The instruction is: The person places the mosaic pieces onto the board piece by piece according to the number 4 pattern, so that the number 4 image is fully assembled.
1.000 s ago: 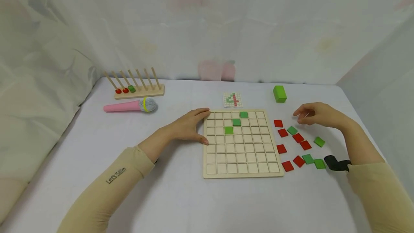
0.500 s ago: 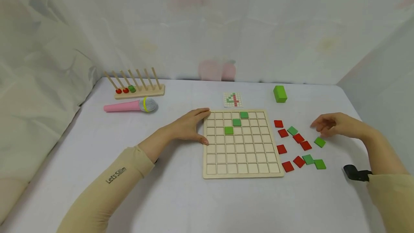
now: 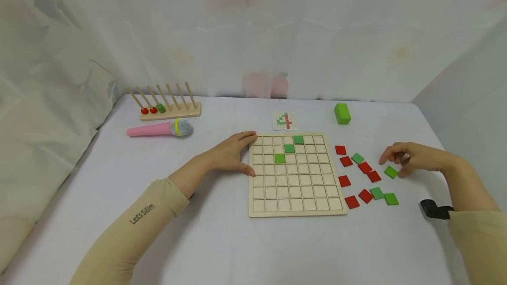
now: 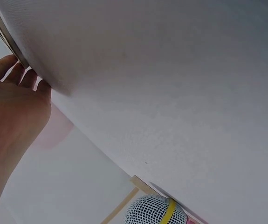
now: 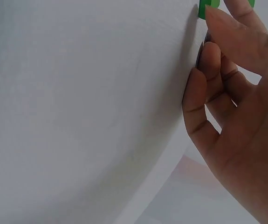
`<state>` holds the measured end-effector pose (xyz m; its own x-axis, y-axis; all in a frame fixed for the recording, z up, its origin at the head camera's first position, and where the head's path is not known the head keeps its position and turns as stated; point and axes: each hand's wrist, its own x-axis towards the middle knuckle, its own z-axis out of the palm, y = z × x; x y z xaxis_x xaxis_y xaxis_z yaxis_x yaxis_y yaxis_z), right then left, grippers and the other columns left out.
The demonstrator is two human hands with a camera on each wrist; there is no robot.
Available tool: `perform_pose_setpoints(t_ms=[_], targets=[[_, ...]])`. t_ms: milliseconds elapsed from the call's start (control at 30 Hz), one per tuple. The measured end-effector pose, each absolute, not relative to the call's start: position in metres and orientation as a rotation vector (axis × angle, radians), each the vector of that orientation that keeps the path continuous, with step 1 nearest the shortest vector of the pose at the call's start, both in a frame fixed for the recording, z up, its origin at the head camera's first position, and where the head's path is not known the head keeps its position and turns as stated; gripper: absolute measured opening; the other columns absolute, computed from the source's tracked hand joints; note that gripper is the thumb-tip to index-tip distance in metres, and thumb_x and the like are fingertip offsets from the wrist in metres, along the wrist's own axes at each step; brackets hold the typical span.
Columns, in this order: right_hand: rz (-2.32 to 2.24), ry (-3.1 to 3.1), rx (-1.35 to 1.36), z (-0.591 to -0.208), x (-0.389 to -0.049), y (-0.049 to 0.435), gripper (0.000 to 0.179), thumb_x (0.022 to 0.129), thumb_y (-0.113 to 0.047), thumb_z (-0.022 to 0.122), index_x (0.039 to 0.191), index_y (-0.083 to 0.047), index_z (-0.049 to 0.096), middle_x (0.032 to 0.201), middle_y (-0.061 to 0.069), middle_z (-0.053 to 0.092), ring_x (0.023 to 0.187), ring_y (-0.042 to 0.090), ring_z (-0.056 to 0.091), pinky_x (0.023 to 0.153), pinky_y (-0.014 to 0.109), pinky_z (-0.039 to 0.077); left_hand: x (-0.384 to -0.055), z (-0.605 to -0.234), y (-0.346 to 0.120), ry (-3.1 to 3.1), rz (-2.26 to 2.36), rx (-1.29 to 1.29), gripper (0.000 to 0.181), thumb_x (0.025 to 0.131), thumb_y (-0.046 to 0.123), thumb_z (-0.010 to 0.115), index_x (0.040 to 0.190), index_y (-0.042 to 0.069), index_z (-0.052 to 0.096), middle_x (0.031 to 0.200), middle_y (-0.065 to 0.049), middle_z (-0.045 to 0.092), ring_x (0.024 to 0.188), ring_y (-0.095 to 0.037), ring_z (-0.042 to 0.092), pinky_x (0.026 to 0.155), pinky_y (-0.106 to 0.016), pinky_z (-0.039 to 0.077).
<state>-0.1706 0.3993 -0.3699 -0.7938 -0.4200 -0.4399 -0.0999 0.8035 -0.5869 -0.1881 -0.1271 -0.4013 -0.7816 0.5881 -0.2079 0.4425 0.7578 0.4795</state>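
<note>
In the head view a wooden grid board (image 3: pixel 293 179) lies flat, with green square tiles in 3 of its cells in a diagonal. My left hand (image 3: pixel 231 153) rests against the board's left edge, thumb and fingers spread along it; in the left wrist view its fingertips touch the edge. At the right, my right hand (image 3: pixel 421 157) is lowered beside a loose green tile (image 3: pixel 391 172), its thumb close to the tile's right corner. The fingers are loosely bent. In the right wrist view the thumb reaches a green piece (image 5: pixel 204 8); whether it touches cannot be told.
Several red tiles (image 3: pixel 352 202) and green tiles (image 3: pixel 391 199) lie scattered right of the board. A small pattern card (image 3: pixel 284 121) lies behind it. Further back are a green block (image 3: pixel 342 114), a pink toy microphone (image 3: pixel 154 129) and a wooden peg rack (image 3: pixel 170 111) with beads.
My right hand has moved right and down to the loose green tile, and its thumb and forefinger have parted. The left hand has stayed at the board's edge.
</note>
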Motion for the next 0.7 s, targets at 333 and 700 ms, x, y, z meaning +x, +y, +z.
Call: perform_pose_setpoints(t_ms=[333,700], targets=[[-0.729,2.407,-0.375,-0.3694,-0.1692,0.3981,0.037,0.073,-0.004,0.076,0.108,-0.013,0.068,0.099,0.003,0.05,0.091,0.012,0.044,0.075,0.021,0.047,-0.1884,-0.4041,-0.1284,2.612,0.593,0.801,0.12,0.068,0.065,0.08,0.159,0.014,0.021,0.168,-0.001,0.016,0.156,-0.029,0.017,0.126,-0.048,0.023],[-0.701,2.406,-0.375,-0.3714,-0.1711,0.3964,0.035,0.071,-0.008,0.078,0.103,-0.013,0.067,0.099,0.003,0.049,0.091,0.011,0.043,0.072,0.022,0.045,-0.1871,-0.4004,-0.1275,2.623,0.59,0.829,0.119,0.068,0.061,0.082,0.158,0.011,0.024,0.167,-0.005,0.02,0.155,-0.03,0.02,0.126,-0.047,0.023]])
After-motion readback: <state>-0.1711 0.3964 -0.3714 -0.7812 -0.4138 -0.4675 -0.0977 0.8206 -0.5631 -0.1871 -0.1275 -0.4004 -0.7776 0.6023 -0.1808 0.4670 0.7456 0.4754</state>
